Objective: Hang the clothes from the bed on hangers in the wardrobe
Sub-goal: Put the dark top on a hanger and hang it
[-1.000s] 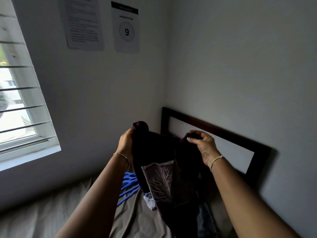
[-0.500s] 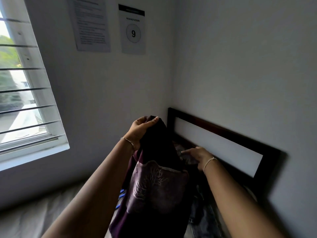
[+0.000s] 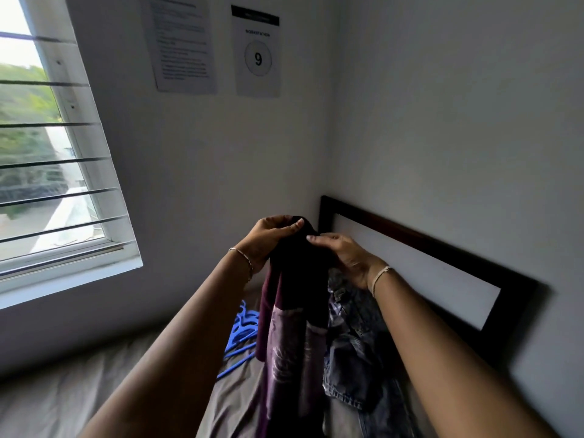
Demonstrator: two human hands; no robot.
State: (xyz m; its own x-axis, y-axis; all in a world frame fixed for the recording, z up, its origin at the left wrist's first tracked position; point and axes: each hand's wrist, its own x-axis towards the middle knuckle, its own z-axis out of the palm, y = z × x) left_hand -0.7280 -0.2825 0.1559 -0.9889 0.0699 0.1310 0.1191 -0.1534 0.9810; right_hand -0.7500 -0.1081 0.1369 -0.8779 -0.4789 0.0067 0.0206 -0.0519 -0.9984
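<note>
So our right hand point(image 3: 344, 260) is coming back up off the jeans point(image 3: 357, 343) to join the left hand point(image 3: 268, 238). We're pinching the maroon shirt point(image 3: 294, 279) top together, dangling it over the bed point(image 3: 79, 396), probably hunting its neckline for the blue hangers point(image 3: 241, 330).

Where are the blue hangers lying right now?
In the head view the blue hangers lie on the bed, lower centre, just left of the hanging dark purple garment; the jeans lie on its other side.
</note>
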